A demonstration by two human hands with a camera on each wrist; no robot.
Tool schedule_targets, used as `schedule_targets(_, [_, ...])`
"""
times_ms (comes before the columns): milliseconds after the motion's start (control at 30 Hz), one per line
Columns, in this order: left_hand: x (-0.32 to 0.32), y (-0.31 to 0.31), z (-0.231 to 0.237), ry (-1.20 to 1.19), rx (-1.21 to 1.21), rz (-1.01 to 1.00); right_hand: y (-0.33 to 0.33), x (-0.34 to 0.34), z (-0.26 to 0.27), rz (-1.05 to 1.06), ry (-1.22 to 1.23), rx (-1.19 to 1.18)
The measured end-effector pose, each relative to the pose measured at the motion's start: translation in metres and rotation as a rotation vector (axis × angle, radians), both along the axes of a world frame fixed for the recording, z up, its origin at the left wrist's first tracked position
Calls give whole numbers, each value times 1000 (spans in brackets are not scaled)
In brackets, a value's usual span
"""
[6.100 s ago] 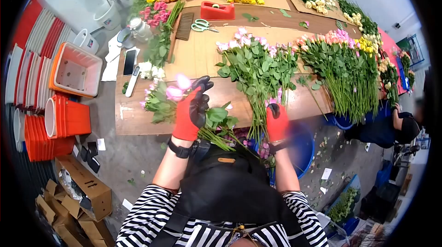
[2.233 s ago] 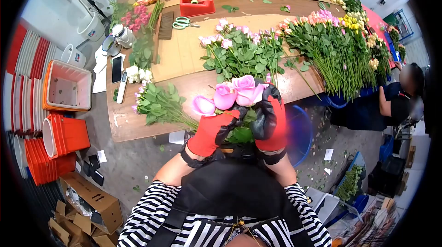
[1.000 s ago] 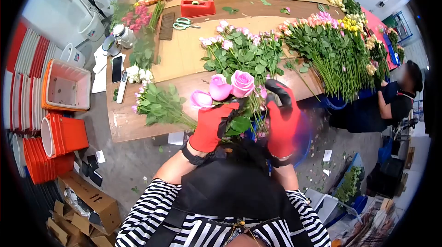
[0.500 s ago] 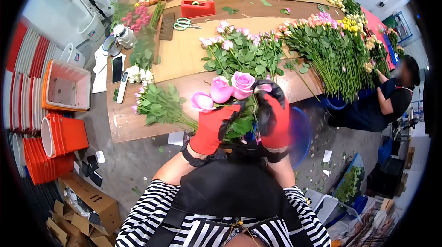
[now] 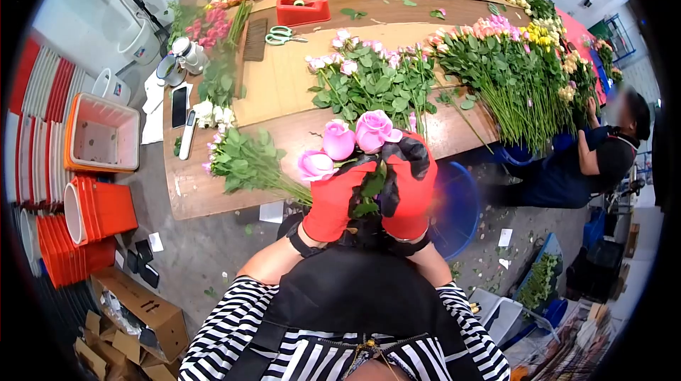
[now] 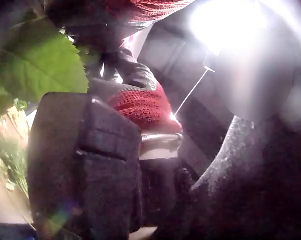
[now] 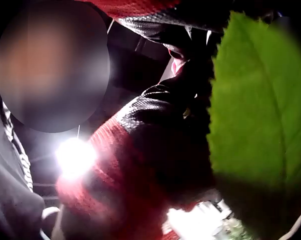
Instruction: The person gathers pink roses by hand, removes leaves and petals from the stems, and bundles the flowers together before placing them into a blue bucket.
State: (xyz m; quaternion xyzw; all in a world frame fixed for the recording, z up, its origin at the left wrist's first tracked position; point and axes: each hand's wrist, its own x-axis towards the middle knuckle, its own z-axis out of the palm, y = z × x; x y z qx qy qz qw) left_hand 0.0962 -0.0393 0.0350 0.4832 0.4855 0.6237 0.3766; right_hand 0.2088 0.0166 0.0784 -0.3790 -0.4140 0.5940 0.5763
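Observation:
Three large pink roses point(image 5: 339, 140) stand together over the table's front edge, in front of my body. My left hand point(image 5: 333, 200), in a red glove with black palm and fingers, grips their stems just below the blooms. My right hand point(image 5: 408, 189), gloved the same way, curls its fingers at the base of the rightmost pink rose point(image 5: 376, 130), close beside the left hand. Green leaves point(image 5: 370, 186) show between the two hands. In the right wrist view a large leaf point(image 7: 260, 110) fills the right side. The gloves hide most of the stems.
On the table point(image 5: 206, 193) lie pale pink roses point(image 5: 376, 76), a leafy bunch point(image 5: 248, 157) at left, and a big row of cut roses point(image 5: 504, 83) at right. Green-handled scissors point(image 5: 284, 35) and a red tape dispenser point(image 5: 303, 10) lie farther back. A blue bucket point(image 5: 457, 211) stands right.
Earlier the hands were apart. The left hand then came to hold the pink roses, and the right hand moved away from them and back to the rightmost bloom, now closer to the left hand.

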Motion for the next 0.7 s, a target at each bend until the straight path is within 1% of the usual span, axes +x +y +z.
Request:
schedule_targets(33, [-3, 0, 1, 93, 32, -9, 0, 1, -1, 48, 115, -108])
schedule_targets(133, [-13, 3, 13, 377, 104, -4, 5, 2, 5, 72, 55, -1])
schedule_targets(167, [-14, 5, 11, 314, 142, 2, 11, 10, -6, 121, 186, -123])
schedule_targets(267, [-12, 5, 0, 69, 39, 38, 9, 6, 10, -108, -113, 113])
schedule_targets(300, [-9, 5, 2, -102, -18, 31, 9, 8, 13, -94, -166, 180])
schedule_targets(333, [-5, 6, 7, -279, -68, 38, 8, 7, 16, -90, -337, 286])
schedule_targets(400, [6, 7, 20, -743, -203, 6, 7, 4, 21, -86, -684, 497])
schedule_targets(433, [14, 10, 11, -706, -269, 134, 5, 1, 14, -135, -743, 458])
schedule_targets(533, [19, 12, 12, -517, -41, 194, 1, -7, 1, -229, -645, 467])
schedule_targets(567, [18, 9, 12, -425, -156, 211, -1, -6, 4, -222, -586, 435])
schedule_targets(667, [15, 11, -4, -59, -132, 211, -1, -1, 1, -206, -448, 302])
schedule_targets(700, [15, 10, -4, -142, -160, 163, 0, -2, 0, -229, -425, 313])
